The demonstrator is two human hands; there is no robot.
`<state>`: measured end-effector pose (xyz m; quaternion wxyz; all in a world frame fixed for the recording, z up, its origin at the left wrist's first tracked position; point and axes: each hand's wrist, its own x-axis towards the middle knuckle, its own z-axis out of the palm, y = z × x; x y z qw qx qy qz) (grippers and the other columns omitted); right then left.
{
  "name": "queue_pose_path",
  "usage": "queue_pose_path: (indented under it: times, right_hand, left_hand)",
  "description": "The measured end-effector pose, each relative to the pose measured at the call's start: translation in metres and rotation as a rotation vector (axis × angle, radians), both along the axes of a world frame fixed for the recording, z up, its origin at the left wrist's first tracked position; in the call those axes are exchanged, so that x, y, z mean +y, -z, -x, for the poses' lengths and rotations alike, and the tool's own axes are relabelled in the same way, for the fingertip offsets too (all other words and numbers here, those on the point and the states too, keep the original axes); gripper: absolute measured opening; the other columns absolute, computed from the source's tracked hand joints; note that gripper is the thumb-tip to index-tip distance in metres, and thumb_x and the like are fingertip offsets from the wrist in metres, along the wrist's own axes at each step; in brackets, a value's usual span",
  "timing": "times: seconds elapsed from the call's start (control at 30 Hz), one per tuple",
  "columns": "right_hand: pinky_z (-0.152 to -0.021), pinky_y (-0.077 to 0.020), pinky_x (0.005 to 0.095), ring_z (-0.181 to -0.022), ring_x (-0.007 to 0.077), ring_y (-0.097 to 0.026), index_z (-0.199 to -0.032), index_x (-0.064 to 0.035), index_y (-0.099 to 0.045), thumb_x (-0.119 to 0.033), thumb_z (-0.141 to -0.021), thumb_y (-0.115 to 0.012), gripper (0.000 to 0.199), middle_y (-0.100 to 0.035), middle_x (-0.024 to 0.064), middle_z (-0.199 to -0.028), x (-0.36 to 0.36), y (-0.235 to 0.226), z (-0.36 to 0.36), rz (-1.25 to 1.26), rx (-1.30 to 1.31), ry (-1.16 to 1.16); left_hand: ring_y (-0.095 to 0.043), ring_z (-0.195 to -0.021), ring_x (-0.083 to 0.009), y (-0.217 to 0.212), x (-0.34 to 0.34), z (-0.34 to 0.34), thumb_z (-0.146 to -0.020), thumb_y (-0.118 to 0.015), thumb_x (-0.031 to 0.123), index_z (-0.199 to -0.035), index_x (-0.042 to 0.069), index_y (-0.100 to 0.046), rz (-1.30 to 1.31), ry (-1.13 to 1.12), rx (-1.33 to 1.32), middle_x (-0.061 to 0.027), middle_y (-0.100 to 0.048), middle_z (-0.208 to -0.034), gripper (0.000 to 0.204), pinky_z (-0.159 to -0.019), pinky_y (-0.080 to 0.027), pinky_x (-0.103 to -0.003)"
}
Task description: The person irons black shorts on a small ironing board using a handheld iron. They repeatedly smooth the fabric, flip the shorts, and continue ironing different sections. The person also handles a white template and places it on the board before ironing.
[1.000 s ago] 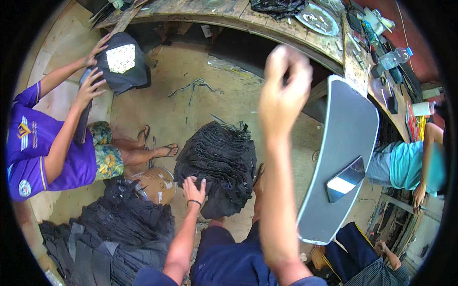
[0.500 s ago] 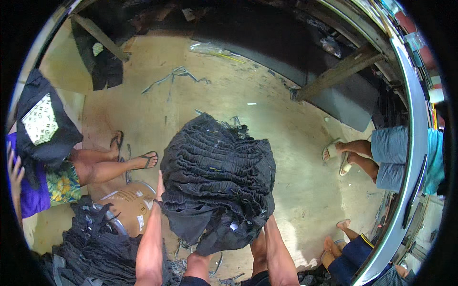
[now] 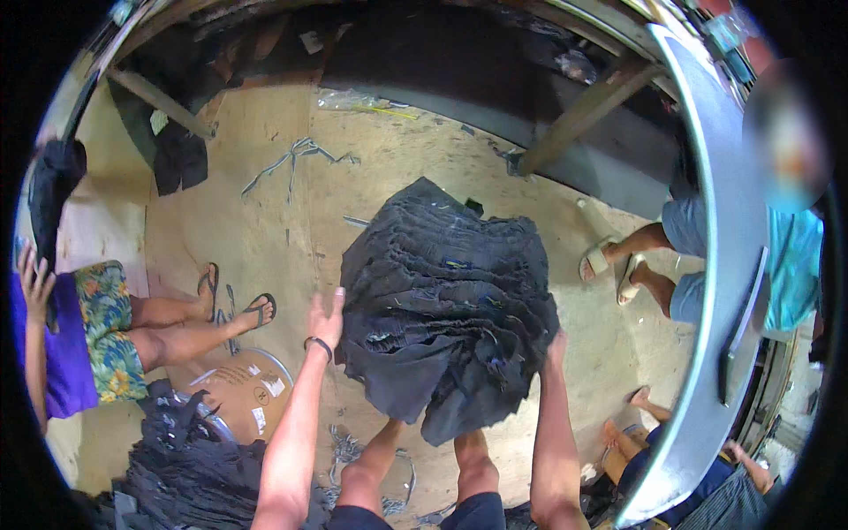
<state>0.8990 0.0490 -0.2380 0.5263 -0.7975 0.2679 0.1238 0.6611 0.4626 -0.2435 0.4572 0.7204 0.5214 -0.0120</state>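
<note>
Pale floor (image 3: pixel 397 150); black cloth bundle (image 3: pixel 446 305), left hand (image 3: pixel 324 320) spread at left edge, right hand (image 3: pixel 556 346) opposite, grip cannot be told.

The right hand (image 3: pixel 556 347), earlier raised high, is now at the right side of the cloth stack (image 3: pixel 450 309). The left hand (image 3: pixel 326 321), before on its near corner, is now at its left edge. Left of the stack, a co-worker's (image 3: pixel 109 322) black bag (image 3: pixel 53 196) now shows narrower.
</note>
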Motion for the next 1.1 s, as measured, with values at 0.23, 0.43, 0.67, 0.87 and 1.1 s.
queue_pose_path:
  times: [0.23,0.43,0.67,0.87,1.1]
  right_hand:
    - [-0.104,-0.0522,0.0386,-0.118,0.0235,-0.069,-0.136,0.0055,-0.068,-0.04,-0.115,-0.059,0.051,-0.075,0.0191,-0.127,-0.147,-0.022,0.193,0.039,-0.062,-0.16]
    - [-0.087,-0.0591,0.038,-0.1,0.024,-0.075,-0.119,0.0041,-0.075,-0.031,-0.107,-0.072,0.037,-0.079,0.017,-0.109,-0.183,-0.133,0.318,0.239,0.134,-0.571]
    - [-0.094,-0.0605,0.0507,-0.11,0.0445,-0.076,-0.126,-0.0019,-0.075,-0.039,-0.102,-0.073,0.044,-0.076,0.028,-0.121,-0.136,-0.271,0.256,0.221,0.248,-0.756]
    - [-0.095,-0.0594,0.0521,-0.108,0.0444,-0.075,-0.132,-0.0036,-0.072,-0.039,-0.1,-0.079,0.049,-0.079,0.0231,-0.113,-0.078,-0.46,0.164,-0.167,-0.116,-1.138]
    - [-0.101,-0.054,0.0605,-0.128,0.0525,-0.058,-0.174,-0.0097,-0.024,-0.062,-0.094,-0.079,0.111,-0.043,0.0327,-0.152,0.009,-0.488,-0.049,0.606,-0.414,-0.557]
  left_hand:
    - [-0.064,-0.121,-0.0329,-0.158,-0.127,-0.021,-0.103,-0.069,0.022,-0.126,0.005,-0.07,-0.373,0.736,-0.349,-0.0151,-0.069,-0.132,0.029,-0.104,-0.049,-0.048]
    - [-0.054,-0.133,-0.0336,-0.145,-0.165,-0.077,-0.096,-0.076,0.035,-0.152,0.012,-0.058,-0.679,0.772,0.011,-0.0111,-0.059,-0.145,0.063,-0.11,-0.039,-0.055]
    - [-0.055,-0.134,-0.0335,-0.163,-0.174,-0.125,-0.095,-0.074,0.041,-0.131,0.017,-0.072,-0.609,0.966,0.458,-0.0089,-0.066,-0.136,0.043,-0.111,-0.037,-0.065]
    - [-0.077,-0.102,-0.0431,-0.224,-0.194,-0.07,-0.099,-0.059,0.039,-0.127,0.012,-0.07,-0.326,0.907,0.367,-0.0225,-0.08,-0.105,0.041,-0.124,-0.021,-0.076]
    - [-0.078,-0.087,-0.0424,-0.31,-0.217,-0.014,-0.104,-0.055,0.032,-0.114,0.009,-0.061,-0.482,0.728,0.106,-0.0235,-0.078,-0.085,0.025,-0.111,-0.039,-0.063]
